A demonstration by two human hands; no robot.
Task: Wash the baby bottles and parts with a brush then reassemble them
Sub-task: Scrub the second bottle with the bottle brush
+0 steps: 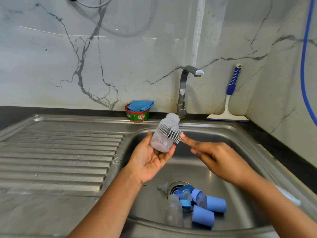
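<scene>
So the clear bottle (161, 140) is tilted over the sink (223, 134), base cupped in the left hand (151, 160) with thumb on one side, fingers curled under, and the neck poking up well past them. Right hand (219, 158) is curled round the brush (170, 133) handle, index finger stretched along it. The bristles are against the bottle's side, just above the left hand's hold.
</scene>
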